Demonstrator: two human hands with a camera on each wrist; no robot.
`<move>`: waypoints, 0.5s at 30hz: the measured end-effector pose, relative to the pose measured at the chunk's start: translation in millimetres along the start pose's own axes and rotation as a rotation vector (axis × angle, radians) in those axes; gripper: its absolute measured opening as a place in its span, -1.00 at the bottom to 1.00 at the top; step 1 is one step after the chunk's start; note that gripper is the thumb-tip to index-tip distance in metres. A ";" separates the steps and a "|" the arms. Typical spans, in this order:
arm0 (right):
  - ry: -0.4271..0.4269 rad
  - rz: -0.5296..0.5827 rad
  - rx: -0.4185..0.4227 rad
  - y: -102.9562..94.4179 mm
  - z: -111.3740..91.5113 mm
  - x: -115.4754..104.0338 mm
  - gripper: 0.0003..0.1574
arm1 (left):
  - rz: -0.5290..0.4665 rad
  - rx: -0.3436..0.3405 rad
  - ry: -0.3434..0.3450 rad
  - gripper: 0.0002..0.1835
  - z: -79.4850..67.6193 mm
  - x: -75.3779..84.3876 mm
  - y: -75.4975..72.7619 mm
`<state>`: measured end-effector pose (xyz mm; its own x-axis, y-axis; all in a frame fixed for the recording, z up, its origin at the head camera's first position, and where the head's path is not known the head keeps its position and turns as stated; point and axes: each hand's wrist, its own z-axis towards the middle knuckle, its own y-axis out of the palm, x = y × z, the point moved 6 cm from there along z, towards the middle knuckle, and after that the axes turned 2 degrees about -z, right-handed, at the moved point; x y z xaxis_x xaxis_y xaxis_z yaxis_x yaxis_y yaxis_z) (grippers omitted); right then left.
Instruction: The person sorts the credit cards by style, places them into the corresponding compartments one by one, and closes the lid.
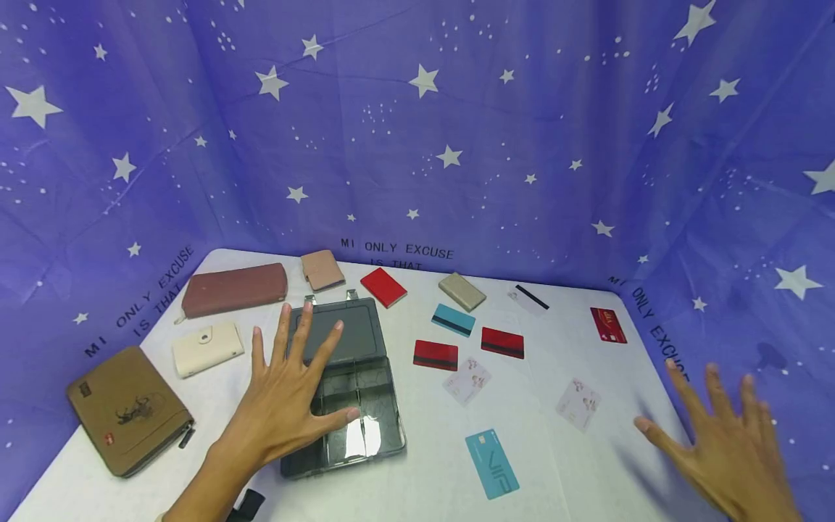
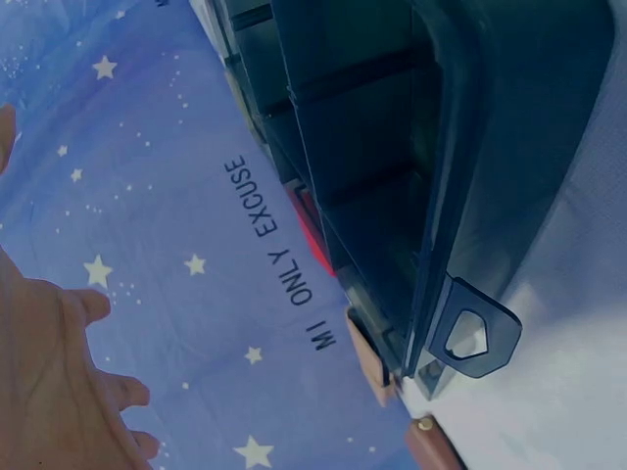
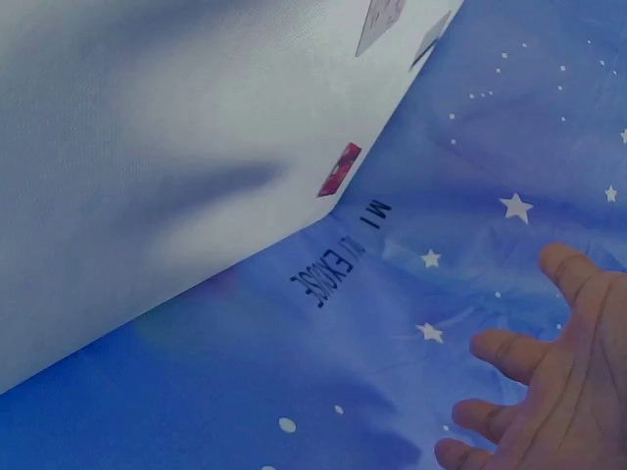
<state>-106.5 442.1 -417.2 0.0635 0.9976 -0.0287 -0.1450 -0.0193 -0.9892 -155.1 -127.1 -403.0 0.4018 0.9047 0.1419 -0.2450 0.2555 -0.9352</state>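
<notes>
My left hand (image 1: 283,399) hovers with spread fingers over a dark translucent divided box (image 1: 383,384), hiding part of it. That box stands open on the white table, its compartments showing no contents; the left wrist view shows its side wall and a latch tab (image 2: 490,345). Beyond the table's right edge, my right hand (image 1: 730,442) is held in the air, fingers apart and holding nothing. Between the hands lie a blue VIP card (image 1: 492,464), a teal card (image 1: 453,320), two red striped cards (image 1: 435,355) (image 1: 502,343) and pale patterned cards (image 1: 467,381) (image 1: 578,404).
Left of the box are a brown zip wallet (image 1: 130,413), a cream wallet (image 1: 209,350) and a long maroon wallet (image 1: 235,290). Along the back lie a pink wallet (image 1: 322,270), a red holder (image 1: 383,287), a beige holder (image 1: 462,291) and a clear card (image 1: 528,298). Another red card (image 1: 609,325) lies far right.
</notes>
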 end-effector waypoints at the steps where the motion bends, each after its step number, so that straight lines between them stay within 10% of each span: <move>1: -0.008 0.005 0.004 -0.6 0.0 -0.7 0.31 | -0.002 0.002 0.001 0.22 0.1 0.3 -0.1; 15: -0.176 0.149 0.086 -0.1 -3.4 -71.0 0.19 | -0.099 0.015 0.022 0.14 -11.5 2.7 2.0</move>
<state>-107.7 371.1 -415.6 -0.1363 0.9807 -0.1405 -0.2236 -0.1686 -0.9600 -144.3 -128.1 -408.2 0.4441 0.8670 0.2258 -0.2162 0.3483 -0.9121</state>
